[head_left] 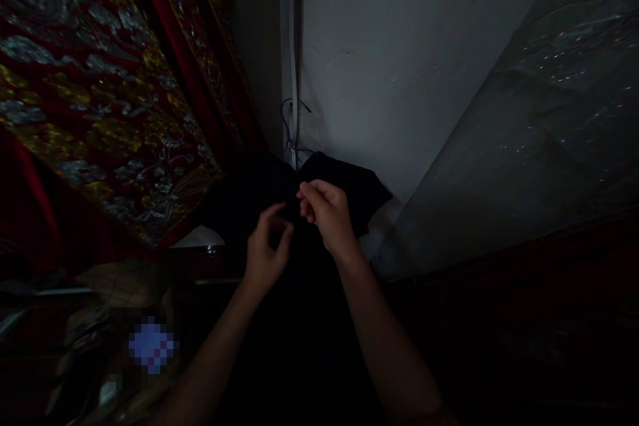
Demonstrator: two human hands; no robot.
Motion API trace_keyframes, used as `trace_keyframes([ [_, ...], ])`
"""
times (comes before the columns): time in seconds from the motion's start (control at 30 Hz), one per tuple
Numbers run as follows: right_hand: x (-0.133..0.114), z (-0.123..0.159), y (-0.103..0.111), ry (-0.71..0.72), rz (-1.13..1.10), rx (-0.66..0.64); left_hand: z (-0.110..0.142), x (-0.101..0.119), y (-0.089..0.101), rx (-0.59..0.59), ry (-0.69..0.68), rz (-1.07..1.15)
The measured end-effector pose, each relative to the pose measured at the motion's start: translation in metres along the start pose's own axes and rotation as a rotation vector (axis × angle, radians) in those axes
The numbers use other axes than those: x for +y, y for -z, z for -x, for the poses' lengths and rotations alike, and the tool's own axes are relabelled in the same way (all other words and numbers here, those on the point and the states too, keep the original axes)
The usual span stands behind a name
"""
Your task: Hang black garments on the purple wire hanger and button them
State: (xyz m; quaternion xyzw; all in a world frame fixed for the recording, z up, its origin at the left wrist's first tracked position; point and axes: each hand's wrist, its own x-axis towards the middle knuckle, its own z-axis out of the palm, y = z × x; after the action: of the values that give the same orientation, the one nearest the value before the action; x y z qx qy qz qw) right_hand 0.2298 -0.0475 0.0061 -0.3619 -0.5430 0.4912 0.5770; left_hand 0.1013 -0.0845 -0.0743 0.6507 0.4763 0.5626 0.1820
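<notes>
A dark garment (344, 176), black or navy with short sleeve-like sides, hangs against the wall in front of me. My right hand (327, 210) is in front of its upper middle, thumb and fingers pinched together; whatever may be between the fingertips is too small and dark to make out. Lower and to the left, my left hand (269, 246) has its thumb and forefinger curved apart, with nothing visible between them. Whether either hand touches the cloth cannot be told. Above the garment, a thin blue cord or wire (286, 123) loops beside a pale vertical strip (293, 46).
Red cloth with gold and silver decoration (114, 133) hangs on the left. A pale wall (399, 46) stands behind, and a shiny translucent sheet (549, 133) slants across the right. Dim items lie at lower left beside a pixelated blue patch (152, 345). The lower right is very dark.
</notes>
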Motion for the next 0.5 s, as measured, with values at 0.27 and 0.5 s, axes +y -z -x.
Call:
trace_keyframes([
  [0.27,0.016,0.0,0.005,0.242,0.23,0.011,-0.072,0.043,0.026,-0.033,-0.353,-0.281],
  [0.5,0.051,-0.006,-0.003,0.222,0.275,0.086,-0.057,0.03,0.019,0.033,-0.325,-0.294],
])
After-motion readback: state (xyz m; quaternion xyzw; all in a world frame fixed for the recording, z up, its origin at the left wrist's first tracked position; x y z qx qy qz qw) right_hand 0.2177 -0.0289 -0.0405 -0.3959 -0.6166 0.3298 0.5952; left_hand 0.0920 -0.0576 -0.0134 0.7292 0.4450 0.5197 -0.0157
